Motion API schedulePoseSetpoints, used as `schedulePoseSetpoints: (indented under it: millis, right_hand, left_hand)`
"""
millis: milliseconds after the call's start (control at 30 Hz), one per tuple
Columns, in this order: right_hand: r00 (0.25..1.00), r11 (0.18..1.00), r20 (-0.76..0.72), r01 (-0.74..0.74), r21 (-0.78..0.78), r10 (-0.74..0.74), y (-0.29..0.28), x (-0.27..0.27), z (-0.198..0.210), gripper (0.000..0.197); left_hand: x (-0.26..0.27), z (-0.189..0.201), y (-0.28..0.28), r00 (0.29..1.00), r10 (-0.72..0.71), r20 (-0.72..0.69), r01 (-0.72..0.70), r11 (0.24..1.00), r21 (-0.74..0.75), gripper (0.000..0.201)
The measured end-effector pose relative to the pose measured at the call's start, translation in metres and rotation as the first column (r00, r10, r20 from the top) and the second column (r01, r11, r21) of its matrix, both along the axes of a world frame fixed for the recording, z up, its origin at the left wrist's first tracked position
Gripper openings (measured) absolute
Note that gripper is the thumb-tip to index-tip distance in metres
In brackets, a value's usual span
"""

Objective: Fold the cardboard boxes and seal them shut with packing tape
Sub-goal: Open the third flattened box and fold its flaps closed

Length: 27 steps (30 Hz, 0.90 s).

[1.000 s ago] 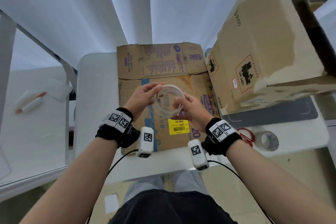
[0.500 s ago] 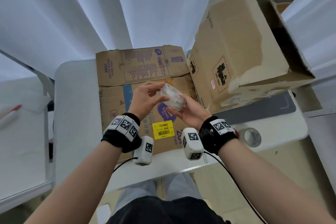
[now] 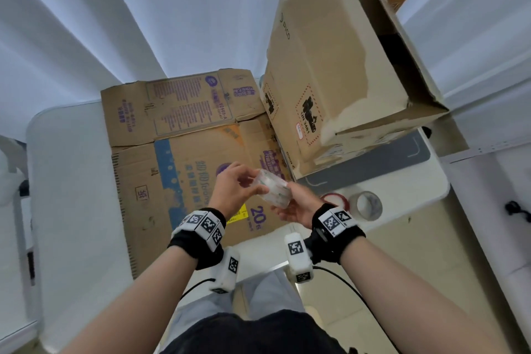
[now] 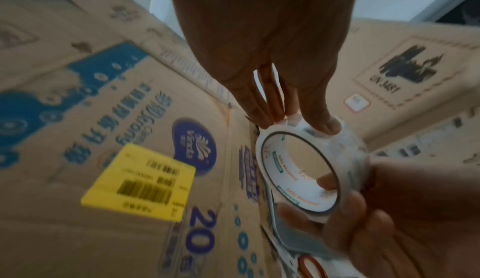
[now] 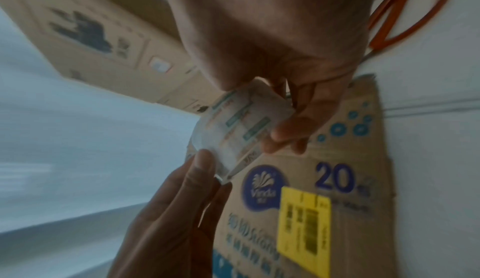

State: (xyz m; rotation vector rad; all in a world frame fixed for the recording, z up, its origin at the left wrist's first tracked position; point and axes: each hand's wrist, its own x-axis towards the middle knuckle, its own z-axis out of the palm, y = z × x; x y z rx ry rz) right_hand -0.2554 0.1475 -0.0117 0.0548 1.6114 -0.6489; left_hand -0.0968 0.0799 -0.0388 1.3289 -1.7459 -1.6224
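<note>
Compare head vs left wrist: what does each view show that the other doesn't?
Head only: a second tape roll lying on the white table, and the upright brown box's top.

Left wrist only: the held clear tape roll's printed inner core, seen through its hole.

Both: left hand pinching the roll's rim, right hand gripping it from below, above the flattened carton with its yellow barcode label; red-handled scissors.

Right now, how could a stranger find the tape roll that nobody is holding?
Start at the big upright cardboard box on the table's right side. Nearer the person, past the red-handled scissors, a tape roll lies flat on the table. The clear tape roll sits in both hands.
</note>
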Motion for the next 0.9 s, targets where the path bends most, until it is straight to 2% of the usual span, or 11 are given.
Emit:
schedulePoseSetpoints:
  millis: [67,167,300,400,500,633,767,900]
  right_hand:
    - [0.995,0.994,-0.069,-0.061,0.092,0.068,0.016,-0.015,-0.008,0.031]
    - [0.985,0.986,-0.163,-0.036,0.166,0.063,0.038,-0.036,-0.022,0.027]
    - [0.951,0.982,-0.308,0.085,0.169,-0.030,0.059,-0.060,-0.038,0.032]
    - [0.910,0.976,-0.386,0.202,0.087,-0.154,0.068,-0.077,-0.050,0.030]
    - [0.897,0.969,-0.388,0.246,0.040,-0.212,0.075,-0.094,-0.061,0.024]
    - [0.884,0.960,-0.387,0.280,-0.010,-0.262,0.071,-0.107,-0.071,0.029]
    - [0.880,0.983,-0.449,0.183,0.016,-0.157,0.066,-0.123,-0.083,0.029]
    - [0.894,0.979,-0.401,0.200,-0.042,-0.200,0.063,-0.122,-0.083,0.025]
  left_hand:
    - [-0.015,-0.009,0.010,0.999,-0.047,0.014,0.046,0.997,0.063,0.030]
    - [-0.042,-0.023,0.028,0.995,-0.103,0.011,0.101,0.986,0.132,0.036]
    - [-0.079,-0.044,0.050,0.976,-0.205,0.073,0.196,0.973,0.118,0.046]
    - [-0.103,-0.058,0.063,0.955,-0.273,0.112,0.259,0.957,0.128,0.051]
    - [-0.123,-0.068,0.070,0.948,-0.291,0.130,0.270,0.950,0.155,0.048]
    - [-0.144,-0.077,0.071,0.938,-0.302,0.169,0.270,0.944,0.189,0.051]
    - [-0.154,-0.071,0.065,0.930,-0.333,0.156,0.280,0.916,0.286,0.052]
    - [-0.153,-0.080,0.063,0.925,-0.360,0.123,0.299,0.887,0.353,0.061]
